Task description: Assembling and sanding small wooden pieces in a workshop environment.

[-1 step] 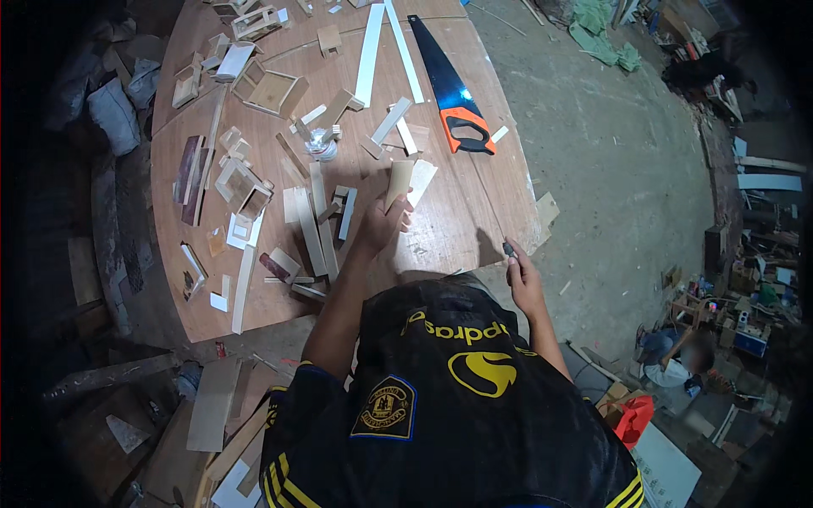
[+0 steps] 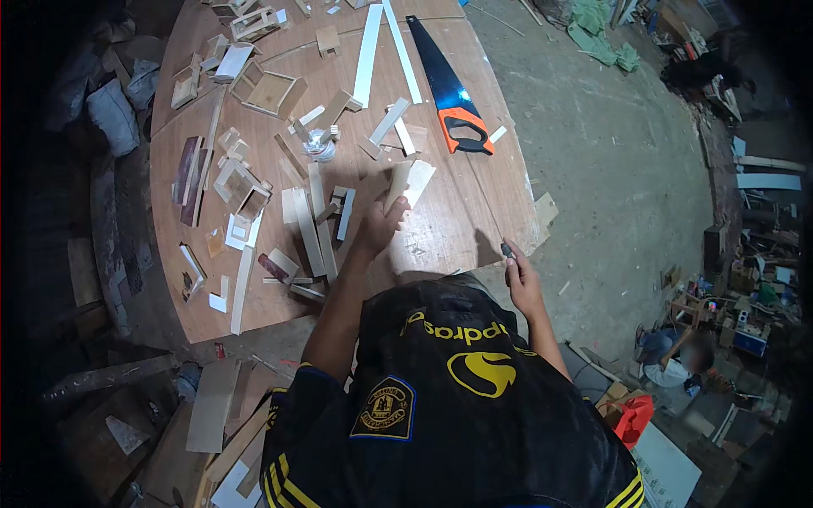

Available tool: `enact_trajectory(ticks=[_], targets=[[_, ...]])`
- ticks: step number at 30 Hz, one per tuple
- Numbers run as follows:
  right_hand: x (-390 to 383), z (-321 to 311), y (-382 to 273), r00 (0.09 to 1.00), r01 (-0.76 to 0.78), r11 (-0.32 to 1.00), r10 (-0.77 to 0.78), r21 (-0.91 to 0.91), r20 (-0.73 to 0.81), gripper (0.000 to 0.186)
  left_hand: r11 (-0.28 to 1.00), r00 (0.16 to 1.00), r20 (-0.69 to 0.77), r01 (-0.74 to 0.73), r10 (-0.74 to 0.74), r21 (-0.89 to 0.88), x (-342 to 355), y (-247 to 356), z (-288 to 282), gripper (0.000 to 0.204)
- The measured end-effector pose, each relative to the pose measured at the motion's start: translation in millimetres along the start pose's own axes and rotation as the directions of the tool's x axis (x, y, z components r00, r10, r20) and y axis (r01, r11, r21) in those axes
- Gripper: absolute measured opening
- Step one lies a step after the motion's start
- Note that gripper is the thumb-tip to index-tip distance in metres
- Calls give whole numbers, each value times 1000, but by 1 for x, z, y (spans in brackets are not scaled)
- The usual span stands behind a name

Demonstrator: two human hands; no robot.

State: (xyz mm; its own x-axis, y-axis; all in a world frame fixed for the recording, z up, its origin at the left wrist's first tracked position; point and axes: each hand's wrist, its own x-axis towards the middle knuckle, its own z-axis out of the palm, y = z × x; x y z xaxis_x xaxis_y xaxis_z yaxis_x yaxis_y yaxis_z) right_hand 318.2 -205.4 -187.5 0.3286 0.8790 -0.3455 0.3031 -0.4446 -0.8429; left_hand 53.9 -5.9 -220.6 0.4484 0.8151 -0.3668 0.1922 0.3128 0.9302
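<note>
Short pale wooden strips [image 2: 396, 179] are in my left hand [image 2: 381, 222], its fingers closed on them above the tabletop [image 2: 440, 212]; a wider pale piece [image 2: 423, 178] lies against them on the right. My right hand [image 2: 521, 275], at the table's near right edge, is closed on a small dark grey tool [image 2: 507, 250], whose kind I cannot make out. A handsaw [image 2: 461, 127] with an orange and black handle lies beyond my hands. Just left of my left hand are several loose wooden strips [image 2: 306, 233].
Small wooden boxes [image 2: 269, 89], long white strips [image 2: 366, 55] and a bundled transparent item [image 2: 320, 146] are spread over the table. A person [image 2: 673, 360] is low down at the right among clutter. A red bag [image 2: 631, 419] and boards [image 2: 212, 406] lie near me below table height.
</note>
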Motion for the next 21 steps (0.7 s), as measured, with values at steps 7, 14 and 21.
enact_trajectory(ticks=[7,14,21], targets=[[-5,-12,-9,999,13,1000,-12,-28,48,39,837,787,-285,-514,547,187,-55,115,-19,70],[3,-33,5,985,127,992,-123,-22,118,38,857,737,-444,-388,510,339,-68,152,-6,52],[12,-76,15,935,207,976,-178,-63,306,38,810,484,-649,-348,587,472,-115,115,59,52]])
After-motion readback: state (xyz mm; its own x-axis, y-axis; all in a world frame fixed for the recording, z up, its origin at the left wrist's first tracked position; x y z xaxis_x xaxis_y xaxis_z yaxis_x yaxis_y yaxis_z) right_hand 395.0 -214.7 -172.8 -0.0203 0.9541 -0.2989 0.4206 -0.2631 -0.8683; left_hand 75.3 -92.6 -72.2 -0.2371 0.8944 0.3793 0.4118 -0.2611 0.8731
